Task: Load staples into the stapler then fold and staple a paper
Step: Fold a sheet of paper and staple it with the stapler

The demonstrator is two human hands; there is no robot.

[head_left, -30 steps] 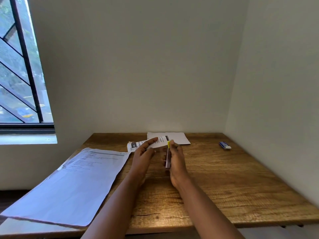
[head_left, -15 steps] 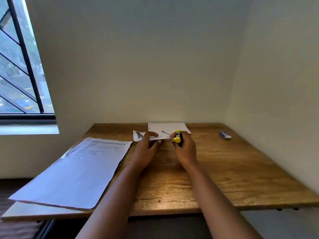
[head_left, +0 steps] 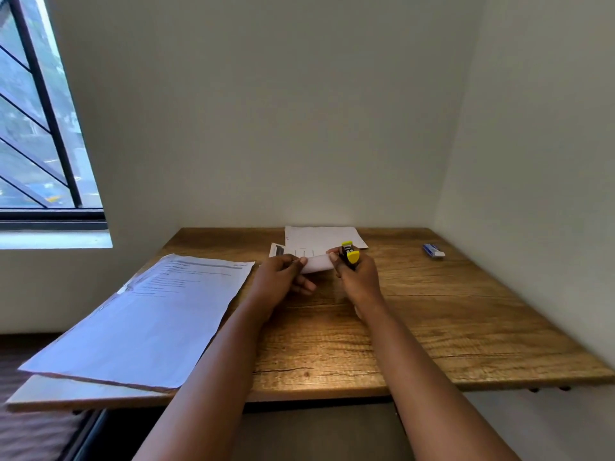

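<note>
A small folded white paper [head_left: 316, 263] is held just above the wooden table [head_left: 432, 311], between both hands. My left hand [head_left: 283, 277] pinches its left end. My right hand [head_left: 357, 277] grips a small black and yellow stapler [head_left: 349, 256] at the paper's right end, its yellow tip pointing up and away. The stapler's jaws are hidden by my fingers, so I cannot tell whether they close on the paper.
A large printed sheet [head_left: 149, 314] lies at the table's left, overhanging the front edge. Two more paper pieces [head_left: 322, 237] lie at the back centre. A small blue and white staple box [head_left: 433, 251] sits at the back right near the wall.
Both hands moved away from me toward the back papers. My left hand took hold of the small paper, and my right hand turned the stapler to the paper's right end.
</note>
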